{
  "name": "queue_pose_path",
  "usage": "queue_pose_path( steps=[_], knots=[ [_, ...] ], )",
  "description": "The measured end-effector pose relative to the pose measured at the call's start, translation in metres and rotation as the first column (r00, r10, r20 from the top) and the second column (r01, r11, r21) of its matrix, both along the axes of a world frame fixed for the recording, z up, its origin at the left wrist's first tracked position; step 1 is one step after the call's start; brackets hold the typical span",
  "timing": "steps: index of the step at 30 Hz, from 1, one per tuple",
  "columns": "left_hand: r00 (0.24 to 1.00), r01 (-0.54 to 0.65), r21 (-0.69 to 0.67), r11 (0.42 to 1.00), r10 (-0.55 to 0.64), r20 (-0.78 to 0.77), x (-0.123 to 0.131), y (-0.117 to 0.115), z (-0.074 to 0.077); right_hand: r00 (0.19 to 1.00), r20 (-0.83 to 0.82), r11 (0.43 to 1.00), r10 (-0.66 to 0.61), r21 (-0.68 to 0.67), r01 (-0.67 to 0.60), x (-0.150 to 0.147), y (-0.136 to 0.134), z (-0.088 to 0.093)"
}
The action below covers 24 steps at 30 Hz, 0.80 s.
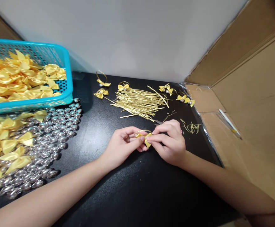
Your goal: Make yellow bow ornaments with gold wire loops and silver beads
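My left hand [122,143] and my right hand [171,140] meet over the middle of the black table [128,189]. Both pinch one small yellow ribbon bow [146,139] between their fingertips. A thin gold wire loop [144,130] arches from the bow behind my fingers. Small scissors [158,122] peek out just behind my right hand. A pile of gold twist wires [138,101] lies a little beyond the hands.
A blue basket [67,78] full of yellow bows stands at the far left. Silver beads [57,138] and loose bows [12,148] cover the left of the table. Finished bows with wire loops [102,82] lie along the back. A cardboard box [246,119] stands at the right.
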<state>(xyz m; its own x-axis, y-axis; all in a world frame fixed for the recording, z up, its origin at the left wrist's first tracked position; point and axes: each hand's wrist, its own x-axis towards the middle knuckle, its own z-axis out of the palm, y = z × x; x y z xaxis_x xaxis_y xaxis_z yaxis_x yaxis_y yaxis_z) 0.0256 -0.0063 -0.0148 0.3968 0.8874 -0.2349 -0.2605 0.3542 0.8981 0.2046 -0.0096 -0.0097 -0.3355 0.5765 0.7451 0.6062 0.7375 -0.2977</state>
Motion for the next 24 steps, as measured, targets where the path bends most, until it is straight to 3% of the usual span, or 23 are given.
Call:
queue_pose_path(
  steps=[11,24],
  knots=[
    [1.0,-0.014,-0.001,1.0,0.014,0.0,0.0002,-0.0029,-0.0009,1.0,0.01,1.0,-0.021,-0.017,0.021,0.0003,-0.0011,-0.0011],
    [0.998,0.024,0.011,1.0,-0.025,0.055,-0.0035,-0.0014,-0.0037,0.993,-0.031,0.986,-0.116,-0.126,0.111,-0.001,-0.0021,-0.002]
  ],
)
